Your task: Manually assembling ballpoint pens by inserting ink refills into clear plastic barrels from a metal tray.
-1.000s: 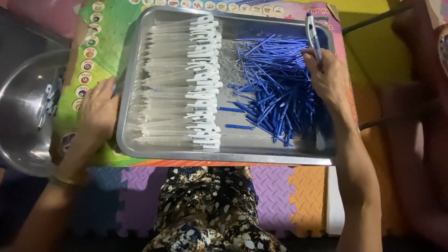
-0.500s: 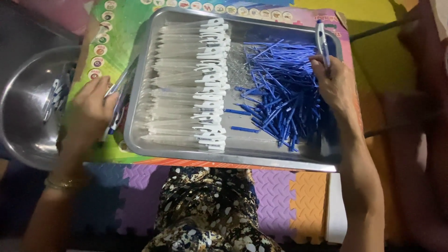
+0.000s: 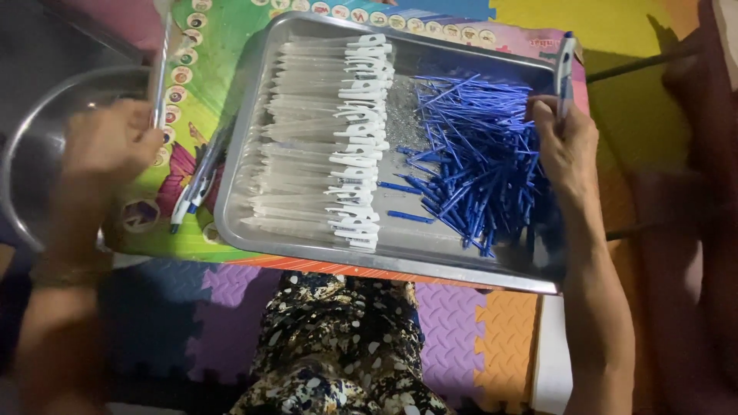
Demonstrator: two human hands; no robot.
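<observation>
While both hands hold pens, shallow steel tray [image 3: 307, 250] sits between them.
Left hand [image 3: 108, 146] fingers pinch clear-barrelled pen [image 3: 160, 65] over steel bowl [image 3: 31, 154]; right hand [image 3: 567, 146] pinches blue-capped pen [image 3: 565, 65] upright. Judged light, stiff, slippery: grip mid-barrel.

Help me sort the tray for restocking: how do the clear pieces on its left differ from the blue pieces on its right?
The clear barrels are see-through with white clips; the blue refills are solid blue and thinner. The clear barrels lie in neat parallel rows; the blue refills lie in a loose, crisscrossed heap. Both are long, slim pen parts in the same metal tray.
</observation>
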